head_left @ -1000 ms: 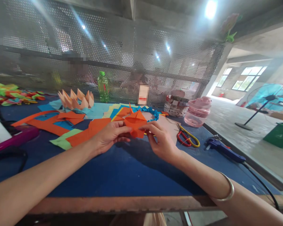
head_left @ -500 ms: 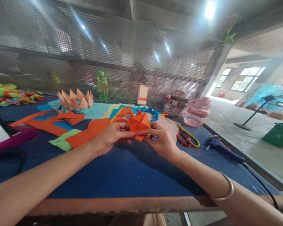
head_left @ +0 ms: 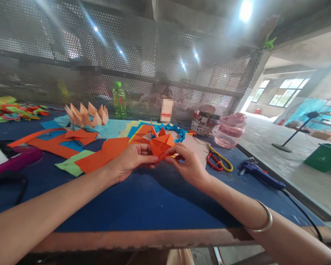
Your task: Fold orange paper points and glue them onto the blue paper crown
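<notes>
A folded orange paper piece (head_left: 161,144) is held just above the blue table (head_left: 143,198) between both hands. My left hand (head_left: 131,161) pinches its left side with thumb and fingers pressed together. My right hand (head_left: 188,165) pinches its right lower edge; a silver bangle circles that wrist. Behind the fold lie flat orange sheets (head_left: 107,152) and a blue paper ring (head_left: 179,131).
Scissors with red and yellow handles (head_left: 219,162) and a blue glue gun (head_left: 257,173) with its cord lie to the right. A pink jar (head_left: 230,131), a patterned tin (head_left: 205,124), a green bottle (head_left: 119,100) and a peach paper crown (head_left: 86,115) stand further back before a perforated metal screen.
The orange fold has been turned and pressed narrower between the fingers, and both hands shifted slightly upward. Nothing else on the table moved.
</notes>
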### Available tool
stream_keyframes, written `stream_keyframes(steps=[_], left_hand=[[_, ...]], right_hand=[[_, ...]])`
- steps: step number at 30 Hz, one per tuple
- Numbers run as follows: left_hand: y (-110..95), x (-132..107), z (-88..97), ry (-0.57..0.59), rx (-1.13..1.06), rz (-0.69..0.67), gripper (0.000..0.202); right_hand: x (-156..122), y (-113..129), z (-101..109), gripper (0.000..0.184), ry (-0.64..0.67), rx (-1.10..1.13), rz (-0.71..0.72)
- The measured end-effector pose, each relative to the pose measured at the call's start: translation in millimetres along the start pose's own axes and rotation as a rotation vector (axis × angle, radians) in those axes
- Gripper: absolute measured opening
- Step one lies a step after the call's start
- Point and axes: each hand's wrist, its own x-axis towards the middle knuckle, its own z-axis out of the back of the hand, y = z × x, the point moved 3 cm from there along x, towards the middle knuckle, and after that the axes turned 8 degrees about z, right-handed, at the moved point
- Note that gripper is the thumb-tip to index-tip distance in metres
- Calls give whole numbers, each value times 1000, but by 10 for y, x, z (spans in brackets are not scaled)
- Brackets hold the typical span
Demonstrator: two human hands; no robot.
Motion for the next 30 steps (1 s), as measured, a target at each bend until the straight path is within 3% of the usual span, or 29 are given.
stream_keyframes(steps=[11,17,19,23,30], left_hand=[[-14,-36,-72,4,-2,15,36],[5,-13,-68,6,45,-12,39],[23,3,-48,-40,69,-9,39],[16,7,-56,-44,37,-35,33],[-10,-23,-92,-51,45,-2,27]], right_hand=[[-19,6,-15,12,-117,22,-209],[-14,52,-29,8,-102,9,-182],[-8,85,-35,4,-83,32,-133],[1,111,-41,11,-51,37,-89],[0,100,-19,14,-122,-87,-77]])
